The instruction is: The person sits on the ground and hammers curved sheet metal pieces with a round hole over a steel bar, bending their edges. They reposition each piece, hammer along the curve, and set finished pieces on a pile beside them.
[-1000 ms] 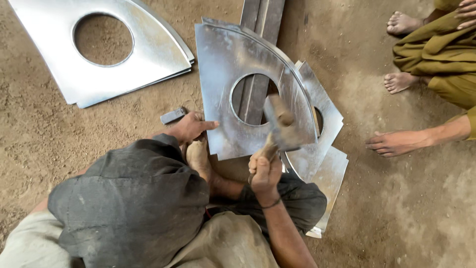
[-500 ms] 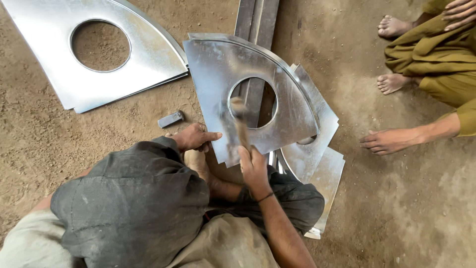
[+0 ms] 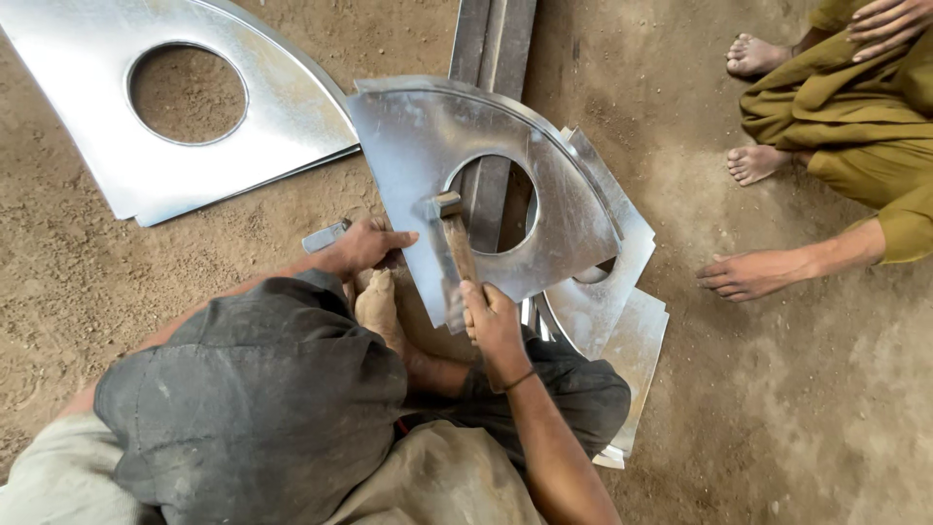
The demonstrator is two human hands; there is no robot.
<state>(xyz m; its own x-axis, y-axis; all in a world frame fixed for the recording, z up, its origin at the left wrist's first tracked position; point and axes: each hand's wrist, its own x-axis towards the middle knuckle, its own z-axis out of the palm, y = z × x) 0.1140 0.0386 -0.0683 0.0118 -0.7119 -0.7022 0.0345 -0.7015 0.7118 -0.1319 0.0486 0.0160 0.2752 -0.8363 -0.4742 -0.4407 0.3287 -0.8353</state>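
Sandy dirt floor, dusty and uneven, no counter. On it a curved metal sheet with a round hole, laid over a steel beam and more sheets. Right hand clenched around a hammer, head on the sheet. Left hand pressing the sheet edge, fingers flat (nothing grasped). Another sheet upper left, cut off. Beside, another person's hand on the floor, body mostly outside the frame.
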